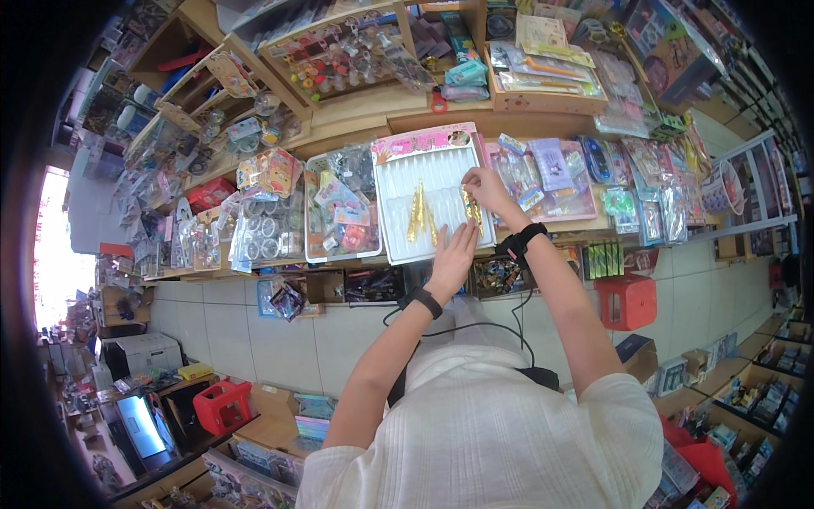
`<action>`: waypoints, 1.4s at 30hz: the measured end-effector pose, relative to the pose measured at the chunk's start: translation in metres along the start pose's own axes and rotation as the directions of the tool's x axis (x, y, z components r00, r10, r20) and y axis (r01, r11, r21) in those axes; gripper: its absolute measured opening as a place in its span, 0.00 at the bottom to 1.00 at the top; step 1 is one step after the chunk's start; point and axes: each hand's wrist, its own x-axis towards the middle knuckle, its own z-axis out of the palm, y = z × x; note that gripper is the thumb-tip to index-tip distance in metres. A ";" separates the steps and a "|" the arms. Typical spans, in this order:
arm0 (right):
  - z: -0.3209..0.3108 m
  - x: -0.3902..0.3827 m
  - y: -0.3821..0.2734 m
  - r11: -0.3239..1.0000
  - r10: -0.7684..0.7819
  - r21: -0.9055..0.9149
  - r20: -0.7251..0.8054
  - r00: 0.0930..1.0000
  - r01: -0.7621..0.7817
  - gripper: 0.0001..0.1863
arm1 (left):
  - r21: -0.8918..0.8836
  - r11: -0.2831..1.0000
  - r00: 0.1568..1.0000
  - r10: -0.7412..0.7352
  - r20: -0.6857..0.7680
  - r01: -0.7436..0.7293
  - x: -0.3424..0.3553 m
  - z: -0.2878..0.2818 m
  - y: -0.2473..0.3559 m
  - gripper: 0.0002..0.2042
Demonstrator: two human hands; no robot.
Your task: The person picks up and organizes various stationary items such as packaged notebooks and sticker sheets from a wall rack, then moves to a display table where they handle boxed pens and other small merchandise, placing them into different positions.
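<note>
A white moulded plastic tray [396, 233] with rows of narrow slots and a pink printed header card [415, 142] lies on the counter before me. Slim gold foil cones [415, 212] rest loosely in its left and middle part. At the tray's right side, my right hand [490, 188] has its fingers closed on the upper part of a shiny gold foil cone [471, 205]. My left hand [456, 254] lies over the tray's lower right part, fingers stretched out, the tips touching near that cone's lower end. Both wrists wear black bands.
Left of the tray stands a white bin [343, 253] of small packaged goods. A pink tray [577, 204] of bagged items sits to its right. Wooden shelves with trinkets rise behind. Red stools [626, 302] and a black cable [517, 338] are below the counter.
</note>
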 end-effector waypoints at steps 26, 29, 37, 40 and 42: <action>0.011 0.005 0.000 0.942 0.006 -0.334 -0.077 0.997 -0.031 0.05 | 0.182 0.971 0.988 0.152 0.041 -0.157 0.009 0.018 -0.016 0.27; 0.013 0.004 0.001 0.924 0.014 -0.379 -0.084 0.996 -0.044 0.05 | 0.184 0.970 0.987 0.154 0.034 -0.158 0.008 0.019 -0.017 0.26; 0.011 0.010 0.006 0.909 0.109 -0.404 -0.017 0.994 -0.107 0.05 | 0.164 0.977 0.990 0.138 0.001 -0.137 0.008 0.019 -0.014 0.24; 0.013 0.008 0.004 0.910 0.051 -0.408 -0.049 0.997 -0.067 0.09 | 0.171 0.977 0.991 0.130 0.010 -0.130 0.006 0.018 -0.014 0.25; 0.015 0.009 0.003 0.898 -0.009 -0.439 -0.057 0.998 -0.017 0.09 | 0.160 0.979 0.992 0.123 0.017 -0.124 0.005 0.018 -0.014 0.25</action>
